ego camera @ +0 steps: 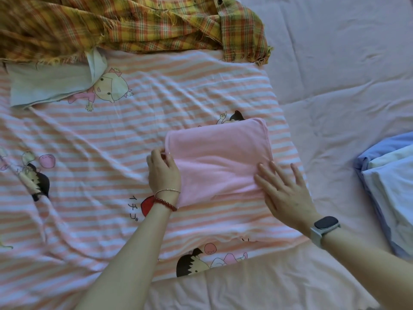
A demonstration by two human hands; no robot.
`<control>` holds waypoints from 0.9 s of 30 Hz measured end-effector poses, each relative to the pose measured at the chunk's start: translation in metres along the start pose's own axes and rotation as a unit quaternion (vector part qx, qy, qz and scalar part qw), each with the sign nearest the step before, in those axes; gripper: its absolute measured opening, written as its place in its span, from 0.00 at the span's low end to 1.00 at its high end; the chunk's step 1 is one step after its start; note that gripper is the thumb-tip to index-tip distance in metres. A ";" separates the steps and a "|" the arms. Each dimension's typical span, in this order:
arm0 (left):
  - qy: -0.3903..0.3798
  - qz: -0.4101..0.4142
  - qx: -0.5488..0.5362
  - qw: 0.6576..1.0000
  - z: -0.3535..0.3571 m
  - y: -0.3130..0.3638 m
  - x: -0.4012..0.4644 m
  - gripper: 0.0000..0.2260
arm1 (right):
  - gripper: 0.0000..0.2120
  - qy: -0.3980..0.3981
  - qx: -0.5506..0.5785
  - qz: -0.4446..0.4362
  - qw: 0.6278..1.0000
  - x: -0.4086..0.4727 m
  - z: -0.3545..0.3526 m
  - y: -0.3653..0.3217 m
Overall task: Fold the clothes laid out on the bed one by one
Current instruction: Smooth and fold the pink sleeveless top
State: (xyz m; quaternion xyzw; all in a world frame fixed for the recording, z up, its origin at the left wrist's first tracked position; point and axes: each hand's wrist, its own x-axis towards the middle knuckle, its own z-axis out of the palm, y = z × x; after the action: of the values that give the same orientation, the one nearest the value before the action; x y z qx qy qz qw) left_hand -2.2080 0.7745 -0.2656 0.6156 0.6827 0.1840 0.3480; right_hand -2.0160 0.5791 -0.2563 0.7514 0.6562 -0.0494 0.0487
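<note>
**Pink garment held folded on the striped cloth**

The left edge of the folded pink garment (218, 157) is pinched by the curled fingers (166, 158) of the left hand (164, 173). The right hand (282, 193) is laid flat on the garment's right edge, fingers straight and spread. The garment is carried by a pink-and-white striped cartoon-print cloth (100, 153) spread over the bed (335, 74). A yellow plaid shirt (134, 25) is heaped at the far side, overlapping a pale folded piece (49, 86). Folded blue clothes (388, 186) are stacked at the right.
</note>
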 end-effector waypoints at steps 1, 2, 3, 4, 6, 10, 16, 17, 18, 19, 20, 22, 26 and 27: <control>0.015 0.050 0.031 0.998 -0.003 0.001 -0.005 0.12 | 0.16 0.045 0.012 0.008 0.999 0.000 -0.005 -0.003; 0.027 0.128 0.079 0.988 -0.005 0.000 -0.012 0.16 | 0.13 0.089 0.028 0.010 0.996 0.002 -0.010 -0.009; 0.035 0.223 0.140 0.964 -0.006 -0.003 -0.020 0.18 | 0.12 0.121 0.048 0.004 0.991 0.007 -0.014 -0.017; 0.029 0.314 0.196 0.929 -0.004 -0.006 -0.028 0.20 | 0.12 0.135 0.066 -0.006 0.989 0.012 -0.016 -0.027; -0.034 0.423 0.268 0.865 0.004 -0.011 -0.042 0.21 | 0.17 0.111 0.069 -0.022 0.991 0.024 -0.013 -0.046; -0.165 0.487 0.377 0.770 0.006 -0.033 -0.047 0.29 | 0.22 -0.024 0.006 -0.058 0.998 0.023 0.004 -0.034; -0.184 0.512 0.287 0.788 -0.039 -0.069 -0.036 0.18 | 0.17 -0.006 0.053 0.013 0.998 -0.031 0.002 0.000; -0.166 0.476 0.248 0.827 -0.041 -0.063 -0.037 0.18 | 0.15 0.037 0.073 0.045 0.996 -0.028 -0.001 -0.001; -0.131 0.438 0.215 0.863 -0.040 -0.054 -0.036 0.16 | 0.13 0.082 0.091 0.081 0.989 -0.021 -0.004 -0.004; -0.094 0.383 0.187 0.900 -0.035 -0.046 -0.035 0.12 | 0.11 0.115 0.114 0.123 0.979 -0.011 -0.009 -0.007; -0.069 0.302 0.140 0.940 -0.028 -0.038 -0.033 0.09 | 0.08 0.139 0.152 0.177 0.962 0.002 -0.013 -0.011; -0.077 0.104 0.006 0.992 -0.016 -0.020 -0.023 0.14 | 0.09 0.146 0.281 0.310 0.896 0.032 -0.017 -0.015; -0.090 -0.062 -0.053 0.993 0.003 -0.012 -0.003 0.17 | 0.19 0.040 0.473 0.426 0.770 0.075 -0.014 -0.006; -0.084 -0.052 -0.028 0.995 0.007 -0.013 0.000 0.19 | 0.18 0.029 0.485 0.433 0.760 0.079 -0.012 -0.005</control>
State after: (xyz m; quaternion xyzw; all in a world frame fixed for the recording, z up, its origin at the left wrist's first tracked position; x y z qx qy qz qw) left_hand -2.2124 0.7713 -0.2788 0.5826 0.6766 0.1322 0.4305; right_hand -2.0099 0.6592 -0.2553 0.8798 0.1507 -0.3128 -0.3246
